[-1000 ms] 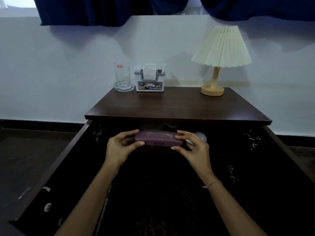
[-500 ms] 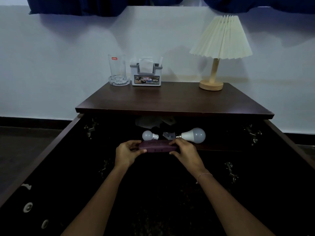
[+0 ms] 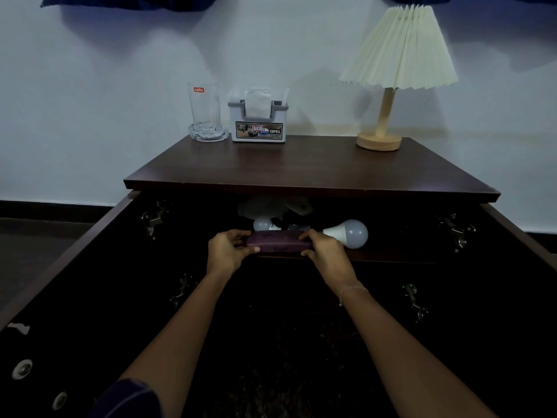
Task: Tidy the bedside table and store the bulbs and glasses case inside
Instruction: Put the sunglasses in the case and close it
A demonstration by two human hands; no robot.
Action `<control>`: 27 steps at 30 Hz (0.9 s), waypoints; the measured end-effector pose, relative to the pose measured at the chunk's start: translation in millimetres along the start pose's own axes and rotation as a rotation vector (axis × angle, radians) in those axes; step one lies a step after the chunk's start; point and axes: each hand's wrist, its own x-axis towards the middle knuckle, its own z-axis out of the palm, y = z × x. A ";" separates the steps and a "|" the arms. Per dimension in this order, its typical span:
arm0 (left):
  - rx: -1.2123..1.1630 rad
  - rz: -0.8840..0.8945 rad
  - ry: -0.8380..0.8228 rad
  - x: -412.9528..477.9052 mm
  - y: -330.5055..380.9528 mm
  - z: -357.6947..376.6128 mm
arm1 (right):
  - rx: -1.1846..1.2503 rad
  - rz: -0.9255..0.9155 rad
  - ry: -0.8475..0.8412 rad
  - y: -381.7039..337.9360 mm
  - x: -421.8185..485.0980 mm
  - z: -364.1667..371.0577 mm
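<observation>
A purple glasses case lies lengthways at the front of the shelf inside the open bedside table. My left hand grips its left end and my right hand grips its right end. Right behind the case lie a large white bulb on the right, a small white bulb on the left, and a clear bulb between them, partly hidden by the case.
On the tabletop stand a drinking glass, a tissue holder and a pleated-shade lamp. Both cabinet doors swing out toward me on either side. Crumpled paper lies deep in the shelf.
Both hands carried the glasses case forward and down into the cabinet, onto the shelf in front of the bulbs. My view moved closer and the bulbs came into sight.
</observation>
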 end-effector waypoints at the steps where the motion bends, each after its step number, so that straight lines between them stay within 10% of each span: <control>1: 0.009 0.001 0.000 2.9 -0.5 0.0 | -0.002 -0.003 0.000 0.3 1.9 1.8; 19: 0.387 0.078 -0.015 42.3 0.1 8.7 | -0.182 -0.064 0.028 3.7 23.8 16.1; 27: 0.660 0.391 0.103 -0.2 5.4 27.6 | -0.343 -0.222 0.050 -3.4 10.6 21.3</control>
